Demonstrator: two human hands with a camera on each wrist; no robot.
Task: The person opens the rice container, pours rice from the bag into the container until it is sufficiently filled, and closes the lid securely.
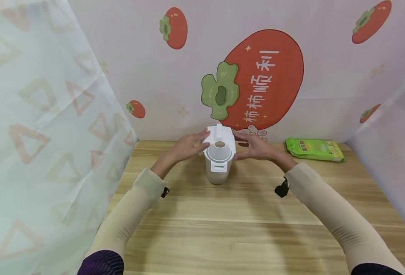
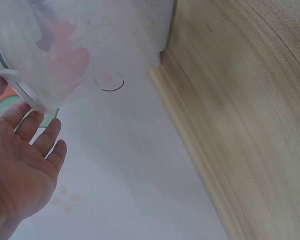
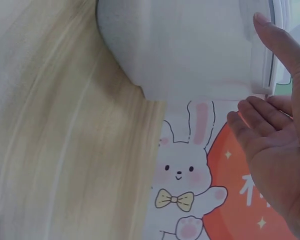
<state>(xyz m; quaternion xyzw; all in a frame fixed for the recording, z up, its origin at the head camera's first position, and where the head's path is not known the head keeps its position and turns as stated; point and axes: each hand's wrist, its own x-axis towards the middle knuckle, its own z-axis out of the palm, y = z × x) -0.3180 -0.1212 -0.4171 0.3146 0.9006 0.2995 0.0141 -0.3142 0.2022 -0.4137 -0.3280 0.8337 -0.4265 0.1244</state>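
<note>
My left hand [image 1: 190,145] and right hand [image 1: 255,147] are on either side of a white lid [image 1: 227,135], which sits on top of a pale, translucent container [image 1: 217,176] standing upright on the wooden table [image 1: 223,229], near its back edge and roughly midway between my arms. The fingers of my left are parted and only slightly bent; the thumb and the nearest fingertips touch the rim of the lid, while the ring and little fingers hang clear of it in the left wrist view. My right lies much the same way, thumb against the container's side near the rim, the other fingers extended by the back corner, relaxed, with a wide gap between thumb and fingers; whether each of those fingertips actually presses, I cannot tell. On the lid there's a rounded, cone-like piece [image 1: 218,154] with a round top, a raised bar [image 1: 219,131] behind it and a white latch [image 1: 219,167] at the front, on the side nearest me. Off to my right, well apart, a green packet [image 1: 314,149] lies flat near the backdrop [image 1: 333,84], printed with a big red persimmon [image 1: 278,76]
</note>
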